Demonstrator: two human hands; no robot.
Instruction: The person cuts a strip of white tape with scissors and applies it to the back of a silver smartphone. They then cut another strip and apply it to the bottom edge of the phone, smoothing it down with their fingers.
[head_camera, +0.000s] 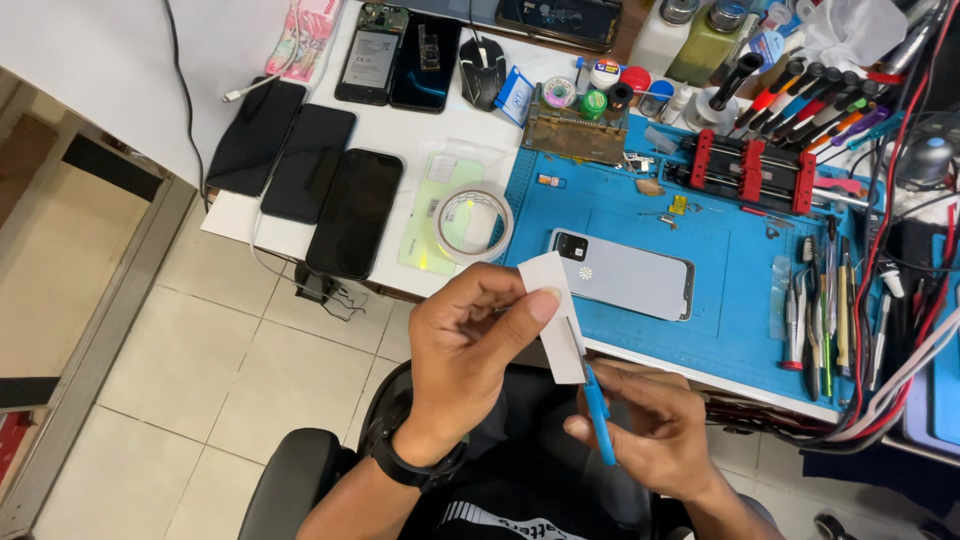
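Note:
My left hand pinches a white strip of paper-like material between thumb and fingers, holding it up over my lap. Below it, my right hand grips a blue-handled cutting tool whose tip meets the strip's lower edge. A black watch sits on my left wrist. Behind the strip, a silver-white phone lies back-up on the blue work mat.
A roll of clear tape lies on a green sheet. Three dark phones line the table's left end. Tweezers and screwdrivers crowd the mat's right side, with a red clamp fixture, bottles and cables behind. Tiled floor lies at left.

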